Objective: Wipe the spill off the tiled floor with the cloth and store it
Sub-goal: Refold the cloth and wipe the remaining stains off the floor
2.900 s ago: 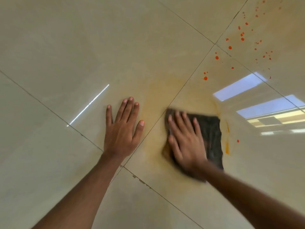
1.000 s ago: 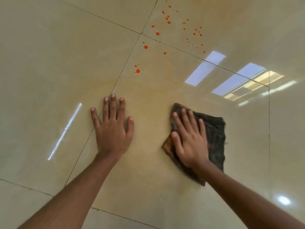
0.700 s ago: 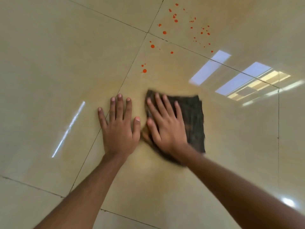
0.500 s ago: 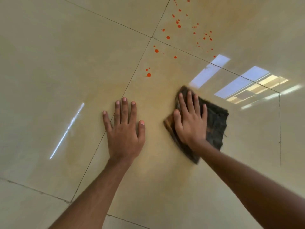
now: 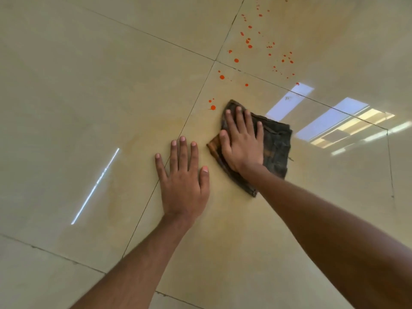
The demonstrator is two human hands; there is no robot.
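Observation:
A dark folded cloth (image 5: 277,143) lies flat on the glossy beige tiled floor (image 5: 89,85). My right hand (image 5: 242,141) presses down on its left half, fingers spread and pointing away from me. Just past the cloth's far-left corner sits an orange-red drop (image 5: 213,107), and several more orange-red spatters (image 5: 249,46) dot the tiles farther up. A faint yellowish smear (image 5: 200,121) covers the tile around the cloth. My left hand (image 5: 184,175) rests flat on the floor to the left of the cloth, palm down, holding nothing.
Dark grout lines (image 5: 178,137) cross the floor and meet above the cloth. Bright window reflections (image 5: 330,121) shine on the tile to the right, and a thin light streak (image 5: 95,184) lies at the left.
My right hand has slid the cloth back and forth, and it now lies farther away from me, close to the nearest orange drop. My left hand has stayed flat on the floor.

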